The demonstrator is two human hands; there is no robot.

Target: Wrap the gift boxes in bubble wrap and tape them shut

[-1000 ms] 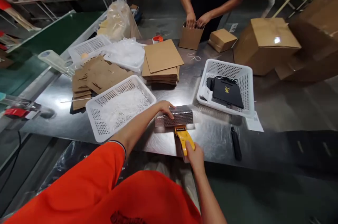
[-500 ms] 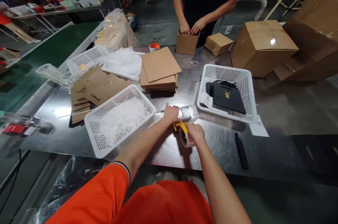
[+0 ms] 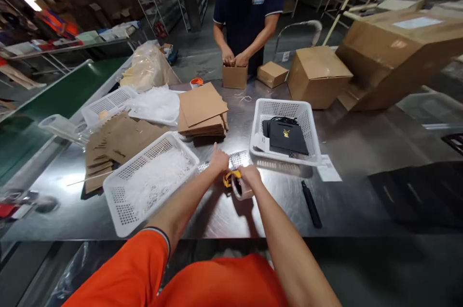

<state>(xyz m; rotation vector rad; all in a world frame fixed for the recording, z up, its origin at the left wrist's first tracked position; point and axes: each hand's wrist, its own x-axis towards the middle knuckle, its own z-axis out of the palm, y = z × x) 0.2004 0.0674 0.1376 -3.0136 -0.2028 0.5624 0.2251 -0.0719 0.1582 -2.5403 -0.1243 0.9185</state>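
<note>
In the head view, my right hand (image 3: 250, 175) is closed round a yellow tape dispenser (image 3: 231, 177) that carries a wide roll of clear tape (image 3: 241, 190). Just left of it, my left hand (image 3: 219, 159) presses on a bubble-wrapped package (image 3: 237, 158), one finger stretched away from me and the others bent over it. The dispenser's head sits close beside my left hand, low over the metal table. Most of the package is hidden behind my hands, so I cannot make out what is inside.
On the left lies a white basket of shredded filler (image 3: 155, 176), near cardboard sheets (image 3: 202, 104). To the right are a basket with black boxes (image 3: 289, 135) and a black cutter (image 3: 311, 204). Across the table (image 3: 275, 215), a co-worker handles a small carton (image 3: 235, 76).
The view has tilted up and turned right, so the scene sits lower and further left. My right hand and the dispenser stay close to my left hand on the package.
</note>
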